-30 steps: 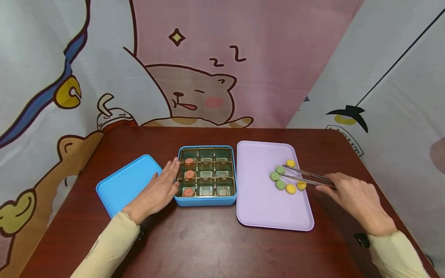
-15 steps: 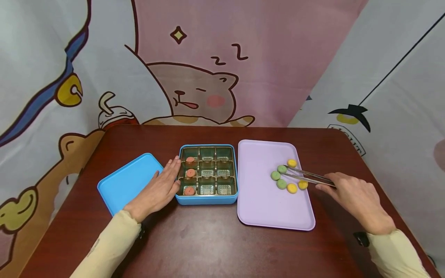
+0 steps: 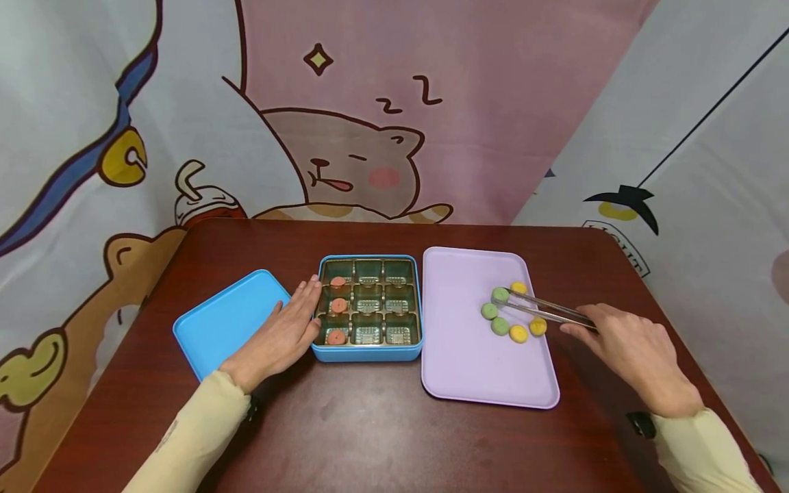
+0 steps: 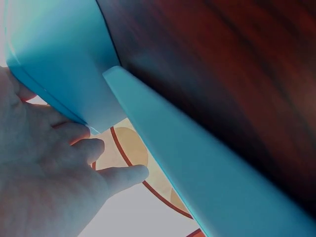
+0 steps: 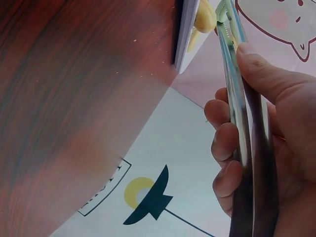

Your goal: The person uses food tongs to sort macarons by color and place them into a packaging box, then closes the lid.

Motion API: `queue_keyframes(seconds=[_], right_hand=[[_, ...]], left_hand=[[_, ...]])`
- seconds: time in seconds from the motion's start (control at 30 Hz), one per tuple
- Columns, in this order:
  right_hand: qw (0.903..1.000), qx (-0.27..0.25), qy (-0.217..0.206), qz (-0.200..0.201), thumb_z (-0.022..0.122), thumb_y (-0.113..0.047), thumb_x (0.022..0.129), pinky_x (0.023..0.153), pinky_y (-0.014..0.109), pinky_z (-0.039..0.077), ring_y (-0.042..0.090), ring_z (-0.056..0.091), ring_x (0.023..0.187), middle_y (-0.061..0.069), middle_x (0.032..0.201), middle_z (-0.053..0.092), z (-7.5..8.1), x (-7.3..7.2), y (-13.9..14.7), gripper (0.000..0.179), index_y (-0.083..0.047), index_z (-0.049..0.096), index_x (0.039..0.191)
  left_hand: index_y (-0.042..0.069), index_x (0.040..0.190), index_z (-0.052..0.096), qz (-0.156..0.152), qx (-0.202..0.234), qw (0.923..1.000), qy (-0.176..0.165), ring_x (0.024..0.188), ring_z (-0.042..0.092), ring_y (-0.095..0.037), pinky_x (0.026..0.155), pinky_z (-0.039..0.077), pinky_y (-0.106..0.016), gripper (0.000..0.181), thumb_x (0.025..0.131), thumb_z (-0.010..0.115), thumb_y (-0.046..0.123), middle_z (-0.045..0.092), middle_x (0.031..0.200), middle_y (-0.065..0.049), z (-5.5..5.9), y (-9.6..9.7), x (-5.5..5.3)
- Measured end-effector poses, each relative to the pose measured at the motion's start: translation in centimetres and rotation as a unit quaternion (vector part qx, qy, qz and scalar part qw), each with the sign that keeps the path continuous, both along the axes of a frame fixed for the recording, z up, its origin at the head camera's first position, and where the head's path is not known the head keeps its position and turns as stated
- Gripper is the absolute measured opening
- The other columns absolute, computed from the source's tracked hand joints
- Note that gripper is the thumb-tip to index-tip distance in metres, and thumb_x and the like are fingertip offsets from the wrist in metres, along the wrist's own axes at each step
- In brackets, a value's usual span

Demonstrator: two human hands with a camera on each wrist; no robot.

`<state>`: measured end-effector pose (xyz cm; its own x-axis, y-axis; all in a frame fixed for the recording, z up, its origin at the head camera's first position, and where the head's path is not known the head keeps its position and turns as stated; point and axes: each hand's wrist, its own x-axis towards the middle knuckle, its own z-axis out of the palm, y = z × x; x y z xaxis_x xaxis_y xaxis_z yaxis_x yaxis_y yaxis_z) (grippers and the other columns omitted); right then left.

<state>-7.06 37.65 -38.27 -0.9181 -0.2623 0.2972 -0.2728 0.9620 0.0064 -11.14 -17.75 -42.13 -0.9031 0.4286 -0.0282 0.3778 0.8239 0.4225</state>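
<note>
My right hand (image 3: 635,352) grips metal tongs (image 5: 242,118), thumb on one arm and fingers curled round the other. In the head view the tong tips sit on either side of a green disc (image 3: 501,294) at the back of the cluster on the lilac tray (image 3: 474,376). Two more green discs and several yellow discs (image 3: 518,333) lie close by. My left hand (image 3: 277,335) rests with extended fingers against the left side of the blue box (image 3: 366,354). Inside that box, a gold divided insert (image 3: 368,301) holds pink discs (image 3: 338,305) down its left column.
A blue lid (image 3: 228,322) lies at an angle on the brown table (image 3: 394,424), partly under the left forearm. The box stands beside the tray's left edge. Behind the table hangs a cartoon-printed cloth (image 3: 493,103).
The tong tips have drawn closer around the back green disc, which has shifted slightly away from the other green ones. My left hand stays against the box.
</note>
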Motion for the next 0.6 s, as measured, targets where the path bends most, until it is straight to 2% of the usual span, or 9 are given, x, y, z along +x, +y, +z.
queue_keyframes(seconds=[0.27,0.6], right_hand=[[0.9999,-0.006,0.012,0.0,0.09,-0.034,0.078,0.039,0.029,0.028,0.012,0.042,0.05,0.002,0.073,0.064,0.6,0.4,-0.8,0.039,-0.007,0.073,0.1],[0.9992,-0.014,0.033,0.017,0.082,-0.043,0.086,0.039,0.029,0.025,0.011,0.038,0.05,-0.005,0.069,0.054,1.1,0.9,-2.2,0.038,-0.009,0.072,0.099]], left_hand=[[0.002,0.166,0.012,-0.002,0.002,1.0,0.003,0.159,0.009,-0.034,0.118,0.017,-0.07,0.066,0.112,0.041,0.027,0.006,0.173,-0.012,0.0,0.0,0.0],[0.002,0.165,0.012,-0.001,0.003,1.0,0.004,0.159,0.01,-0.034,0.118,0.018,-0.07,0.066,0.111,0.04,0.027,0.007,0.173,-0.012,0.1,0.0,0.1]])
